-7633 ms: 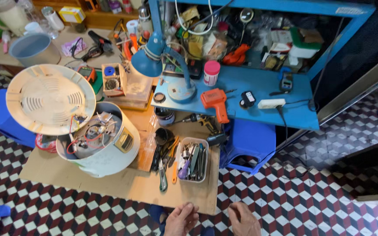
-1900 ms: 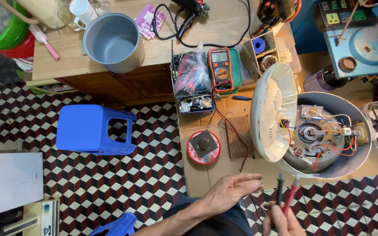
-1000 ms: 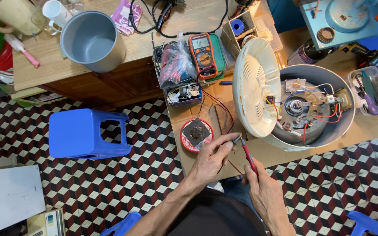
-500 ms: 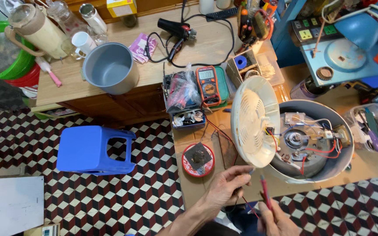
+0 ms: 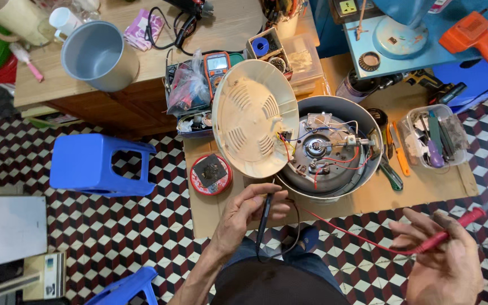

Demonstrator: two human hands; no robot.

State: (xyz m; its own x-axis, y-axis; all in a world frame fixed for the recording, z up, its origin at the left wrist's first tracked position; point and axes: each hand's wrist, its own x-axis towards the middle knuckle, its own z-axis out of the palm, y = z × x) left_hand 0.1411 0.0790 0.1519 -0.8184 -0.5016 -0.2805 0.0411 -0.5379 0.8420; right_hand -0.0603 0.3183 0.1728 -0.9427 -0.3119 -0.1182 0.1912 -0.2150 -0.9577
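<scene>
Head view: the left hand (image 5: 249,210) pinches the black probe (image 5: 264,219), tip toward the opened cooker base (image 5: 326,149) just ahead; the right hand (image 5: 444,254), farther off, grips the red probe (image 5: 453,229).

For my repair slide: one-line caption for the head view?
Left hand holds black probe, right hand red probe, beside opened cooker.

Left hand (image 5: 248,210) sits at about 6 o'clock, forearm running down toward 7, fingers curled, thumb and fingertips pinched together. Right hand (image 5: 444,257) is low at 4 o'clock, palm up, fingers loosely curled, thumb and forefinger pinched. Hands are well apart.
</scene>
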